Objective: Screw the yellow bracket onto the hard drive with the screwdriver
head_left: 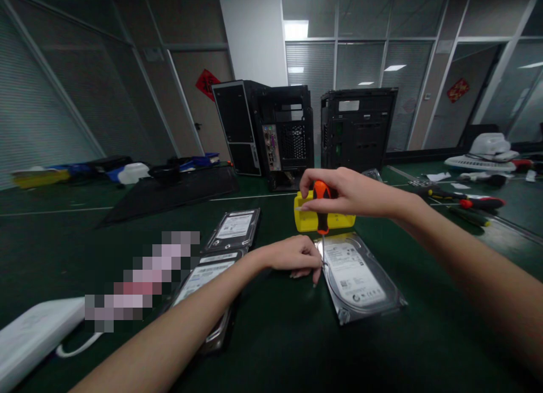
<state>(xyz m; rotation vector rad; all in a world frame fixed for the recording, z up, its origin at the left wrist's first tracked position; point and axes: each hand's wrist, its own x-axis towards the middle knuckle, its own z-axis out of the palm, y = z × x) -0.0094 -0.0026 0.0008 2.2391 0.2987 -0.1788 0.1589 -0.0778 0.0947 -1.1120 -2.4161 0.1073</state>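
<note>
My right hand grips the orange-and-black handle of a screwdriver, which stands upright with its shaft pointing down. Its tip meets the left edge of a silver hard drive with a white label, lying flat on the dark green table. My left hand is closed beside that edge, thumb and forefinger at the screwdriver's tip. Whatever those fingers pinch is too small to make out. Just behind the drive sits a yellow plastic holder, partly covered by my right hand.
Two more hard drives, one farther back and one nearer, lie left, the nearer partly under my left forearm. Computer cases stand behind. Pliers and other tools lie right. A white box-like object sits front left; a black mat lies behind.
</note>
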